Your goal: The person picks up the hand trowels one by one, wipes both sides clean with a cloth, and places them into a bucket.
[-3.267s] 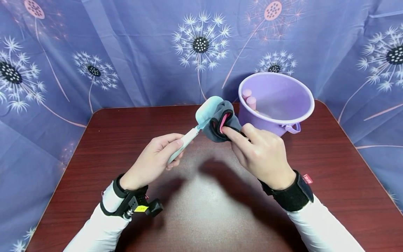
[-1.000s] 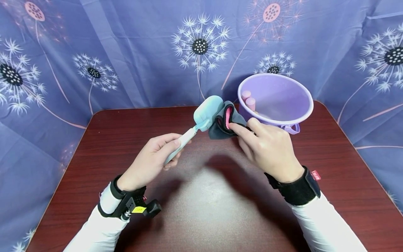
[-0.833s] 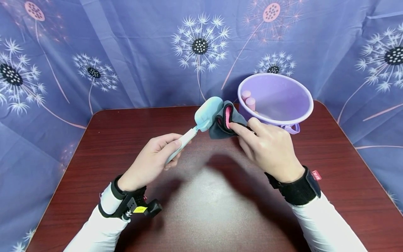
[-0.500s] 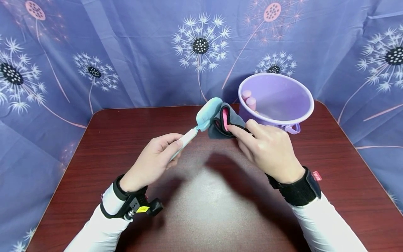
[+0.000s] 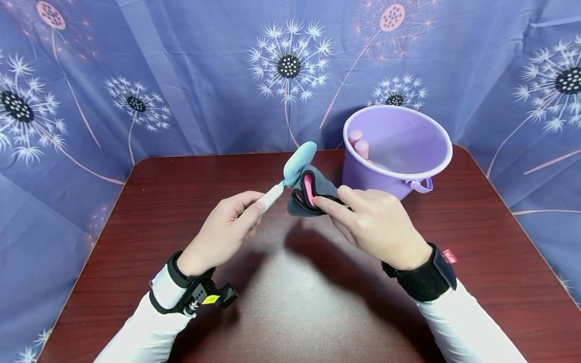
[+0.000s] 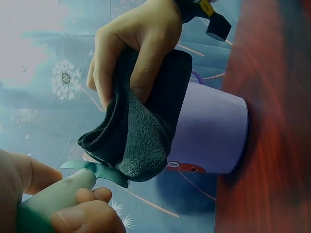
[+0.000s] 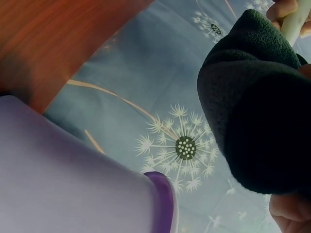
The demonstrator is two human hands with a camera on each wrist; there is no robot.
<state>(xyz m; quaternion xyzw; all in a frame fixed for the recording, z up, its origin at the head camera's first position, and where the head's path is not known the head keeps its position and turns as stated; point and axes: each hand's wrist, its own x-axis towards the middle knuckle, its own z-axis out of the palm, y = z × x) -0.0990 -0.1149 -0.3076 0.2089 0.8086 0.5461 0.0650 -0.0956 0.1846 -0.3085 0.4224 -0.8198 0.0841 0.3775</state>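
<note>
My left hand (image 5: 225, 228) grips the pale handle of a small light-blue shovel (image 5: 298, 160), thumb along its upper side. The shovel's blade points up and away, tilted nearly edge-on to the head view. My right hand (image 5: 373, 226) holds a folded dark grey fleece cloth (image 5: 324, 187) with black edging and a pink inner side. The cloth touches the base of the blade, near the handle, and covers part of it. In the left wrist view, the right fingers press into the folds of the cloth (image 6: 146, 141). Both things are held above the table.
A purple bucket (image 5: 365, 176) with a side handle stands at the table's back right, behind my right hand. Several pink-topped pieces (image 5: 361, 147) are inside it. Around the dark red wooden table (image 5: 181, 184) hangs a blue dandelion-print curtain (image 5: 204, 75).
My right hand has moved the cloth left and nearer to me, from the blade's right edge down to its base. The shovel's blade has turned more edge-on. Both grips stay the same.
</note>
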